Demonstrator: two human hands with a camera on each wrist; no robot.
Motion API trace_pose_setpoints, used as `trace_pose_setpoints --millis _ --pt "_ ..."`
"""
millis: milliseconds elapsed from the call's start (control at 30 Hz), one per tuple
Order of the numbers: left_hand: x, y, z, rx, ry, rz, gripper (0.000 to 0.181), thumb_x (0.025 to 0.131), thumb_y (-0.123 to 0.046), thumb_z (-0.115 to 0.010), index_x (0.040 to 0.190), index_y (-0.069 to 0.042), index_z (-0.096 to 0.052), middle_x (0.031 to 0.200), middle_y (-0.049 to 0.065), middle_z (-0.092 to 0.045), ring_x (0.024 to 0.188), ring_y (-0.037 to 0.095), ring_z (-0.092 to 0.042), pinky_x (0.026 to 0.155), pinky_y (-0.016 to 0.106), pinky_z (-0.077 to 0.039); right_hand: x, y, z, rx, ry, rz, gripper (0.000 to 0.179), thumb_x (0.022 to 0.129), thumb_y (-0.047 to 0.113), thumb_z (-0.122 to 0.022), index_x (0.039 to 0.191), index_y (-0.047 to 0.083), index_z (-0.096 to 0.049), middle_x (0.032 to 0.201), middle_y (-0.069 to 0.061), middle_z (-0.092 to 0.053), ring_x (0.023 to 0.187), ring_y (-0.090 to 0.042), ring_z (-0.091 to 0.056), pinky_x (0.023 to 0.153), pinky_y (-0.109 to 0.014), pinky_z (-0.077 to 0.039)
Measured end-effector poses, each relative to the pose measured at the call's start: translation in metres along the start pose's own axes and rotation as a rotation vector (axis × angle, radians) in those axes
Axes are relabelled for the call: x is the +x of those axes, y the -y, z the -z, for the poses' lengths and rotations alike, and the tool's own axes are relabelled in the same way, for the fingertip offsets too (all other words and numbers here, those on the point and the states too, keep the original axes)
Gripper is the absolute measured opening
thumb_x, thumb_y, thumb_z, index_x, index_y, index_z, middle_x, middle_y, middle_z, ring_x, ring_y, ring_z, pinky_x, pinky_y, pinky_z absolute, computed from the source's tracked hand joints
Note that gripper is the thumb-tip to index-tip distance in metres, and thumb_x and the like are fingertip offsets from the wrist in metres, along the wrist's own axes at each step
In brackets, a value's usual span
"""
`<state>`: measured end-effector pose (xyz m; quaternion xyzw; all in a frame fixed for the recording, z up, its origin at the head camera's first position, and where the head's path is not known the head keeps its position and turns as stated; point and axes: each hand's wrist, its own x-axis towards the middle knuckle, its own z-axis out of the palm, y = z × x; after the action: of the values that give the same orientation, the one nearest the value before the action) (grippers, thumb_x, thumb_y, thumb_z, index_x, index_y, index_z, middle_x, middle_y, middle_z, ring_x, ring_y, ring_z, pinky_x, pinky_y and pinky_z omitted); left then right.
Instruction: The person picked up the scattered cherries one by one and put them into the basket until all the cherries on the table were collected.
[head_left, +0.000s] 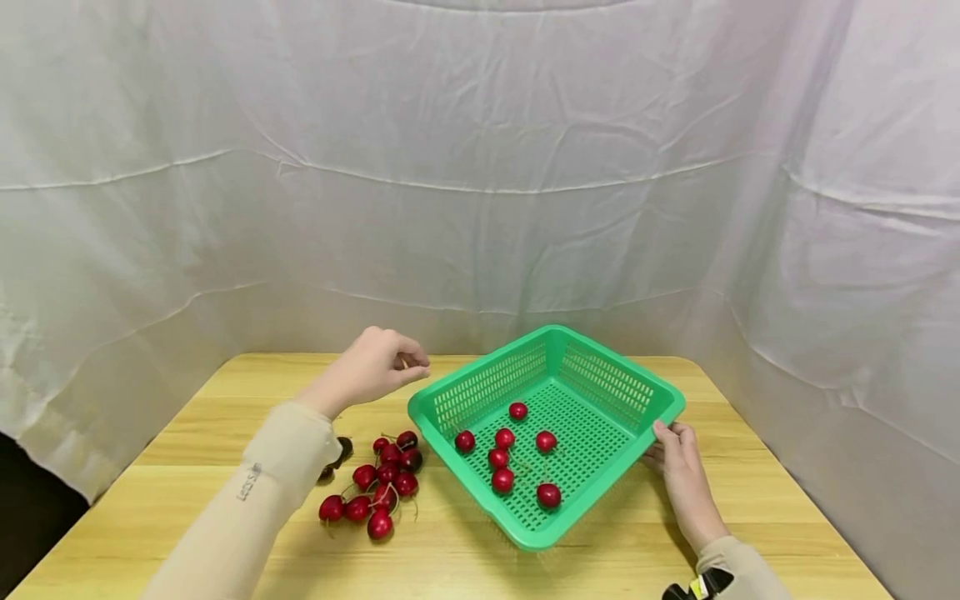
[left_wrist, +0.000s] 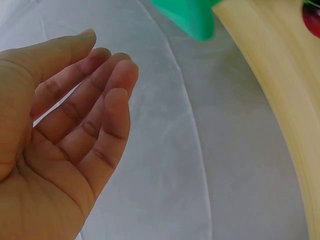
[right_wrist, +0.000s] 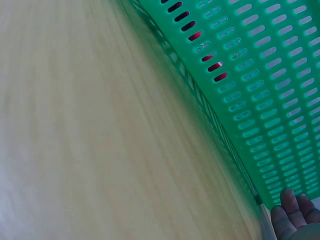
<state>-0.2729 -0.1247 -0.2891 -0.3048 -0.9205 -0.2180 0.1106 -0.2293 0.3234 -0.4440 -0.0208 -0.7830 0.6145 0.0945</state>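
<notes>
My right hand grips the right corner of a green plastic basket, thumb on the rim and fingers underneath. In the right wrist view, those fingertips lie against its slotted outer wall. The basket stands at an angle and holds several red cherries, spread over its mesh floor. Off its left corner hovers my left hand, with nothing in it; the left wrist view shows its fingers loosely bent and the thumb apart from them. A pile of cherries with stems lies on the table, left of the basket.
The light wooden table carries everything. White cloth hangs behind it and along both sides. A black device with a yellow patch is strapped at the right wrist.
</notes>
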Motion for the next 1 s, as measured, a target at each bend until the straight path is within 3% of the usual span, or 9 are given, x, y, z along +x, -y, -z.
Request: trace_pose_setpoints --millis 467,667,1000 --pt "-0.068 0.045 0.009 0.007 -0.014 0.175 0.008 0.099 -0.015 -0.077 0.099 -0.009 -0.082 0.09 0.0 -0.08 0.079 0.01 -0.073 0.075 0.037 -0.061 0.0 0.0 0.0 -0.005 0.007 -0.004 0.056 0.117 0.046 -0.03 0.15 0.001 -0.026 0.137 -0.014 -0.049 0.106 0.002 -0.061 0.094 -0.015 -0.054" --pt "-0.095 0.064 0.01 0.004 0.024 0.257 0.008 0.098 -0.012 -0.076 0.1 -0.006 -0.08 0.087 0.001 -0.079 0.077 0.01 -0.071 0.071 0.034 -0.059 -0.001 0.001 0.0 -0.019 0.005 -0.002 0.057 0.117 0.049 -0.029 0.148 0.002 -0.028 0.14 -0.014 -0.047 0.107 0.001 -0.061 0.095 -0.016 -0.054" --pt "-0.122 0.09 0.003 -0.044 0.088 0.37 0.004 0.093 -0.005 -0.078 0.096 -0.003 -0.079 0.083 0.003 -0.077 0.071 0.012 -0.066 0.065 0.031 -0.053 -0.001 0.003 -0.002 -0.011 -0.001 0.014 0.056 0.117 0.049 -0.03 0.146 0.001 -0.029 0.137 -0.013 -0.046 0.107 -0.002 -0.061 0.095 -0.016 -0.054"
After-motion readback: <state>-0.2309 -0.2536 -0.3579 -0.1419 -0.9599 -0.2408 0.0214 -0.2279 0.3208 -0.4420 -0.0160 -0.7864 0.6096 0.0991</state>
